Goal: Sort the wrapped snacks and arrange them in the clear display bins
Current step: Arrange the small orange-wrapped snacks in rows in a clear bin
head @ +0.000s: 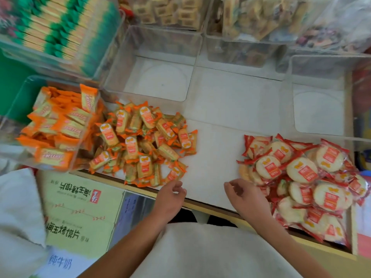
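A heap of small orange-and-yellow wrapped snacks [144, 143] lies on the white shelf surface [210, 157] at the left. A heap of round white crackers in red wrappers [305, 177] lies at the right. My left hand [170, 195] hovers at the near edge of the orange heap, fingers loosely curled, holding nothing. My right hand [245, 195] sits beside the red heap, fingers loosely curled, nothing in it. Behind the heaps stand two clear bins, one at the centre [156, 57] and one at the right [321, 63], both bare inside.
A clear bin of orange bar-shaped packets [58, 125] stands at the left. Behind it is a bin of green-and-yellow packs [56, 29]. More filled clear bins [251, 27] line the back. Yellow cartons [80, 213] sit below the shelf's wooden front edge.
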### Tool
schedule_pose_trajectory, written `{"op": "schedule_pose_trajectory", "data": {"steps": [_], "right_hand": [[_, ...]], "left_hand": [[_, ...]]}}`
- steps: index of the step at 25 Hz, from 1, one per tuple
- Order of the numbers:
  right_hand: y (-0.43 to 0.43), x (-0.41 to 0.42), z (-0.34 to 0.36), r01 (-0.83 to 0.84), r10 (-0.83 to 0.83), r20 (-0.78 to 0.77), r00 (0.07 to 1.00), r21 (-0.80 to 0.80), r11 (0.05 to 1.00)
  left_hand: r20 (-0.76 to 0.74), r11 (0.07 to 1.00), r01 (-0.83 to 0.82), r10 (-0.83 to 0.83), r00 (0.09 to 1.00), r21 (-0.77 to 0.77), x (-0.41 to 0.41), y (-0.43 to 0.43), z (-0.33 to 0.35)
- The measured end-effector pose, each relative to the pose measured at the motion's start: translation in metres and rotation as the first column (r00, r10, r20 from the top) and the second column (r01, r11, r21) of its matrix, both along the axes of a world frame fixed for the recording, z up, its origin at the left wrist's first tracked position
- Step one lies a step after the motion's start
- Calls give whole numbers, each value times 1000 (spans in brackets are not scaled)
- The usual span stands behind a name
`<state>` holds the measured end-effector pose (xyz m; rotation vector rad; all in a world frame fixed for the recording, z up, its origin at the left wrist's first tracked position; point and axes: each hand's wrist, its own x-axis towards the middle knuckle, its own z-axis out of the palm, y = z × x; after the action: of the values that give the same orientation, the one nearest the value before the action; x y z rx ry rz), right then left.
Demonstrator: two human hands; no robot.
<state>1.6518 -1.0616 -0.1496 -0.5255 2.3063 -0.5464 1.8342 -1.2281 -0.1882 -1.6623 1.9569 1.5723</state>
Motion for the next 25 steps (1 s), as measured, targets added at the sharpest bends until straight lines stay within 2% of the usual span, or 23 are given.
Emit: {"op": "schedule_pose_trajectory", "data": {"steps": [3,6,9,13,15,20,22,25], "right_hand": [[-44,30,-7,30,-26,84,996,-50,998],[-106,64,-25,60,-45,157,987,-92,994],[-153,86,-41,173,-162,212,964,-34,984],[-165,105,-54,354,-348,234,908,18,935],[-162,107,-53,404,-397,250,883,25,915],[-156,107,-33,517,-483,249,839,-90,851],[-160,105,-16,507,-449,291,845,-164,846],[-178,102,15,471,-366,350,862,-292,832]], "left_hand": [[-45,998,25,-27,999,-50,14,-25,3],[-60,985,-48,39,997,-168,40,-62,10],[-12,952,-102,102,995,-289,61,-103,16],[140,940,110,-67,988,-323,64,-134,6],[163,929,172,-124,979,-328,61,-140,0],[-3,956,102,-107,994,-275,64,-145,1],[-117,975,47,-74,990,-219,65,-144,10],[-335,999,-16,-1,942,-48,66,-144,43]]}}
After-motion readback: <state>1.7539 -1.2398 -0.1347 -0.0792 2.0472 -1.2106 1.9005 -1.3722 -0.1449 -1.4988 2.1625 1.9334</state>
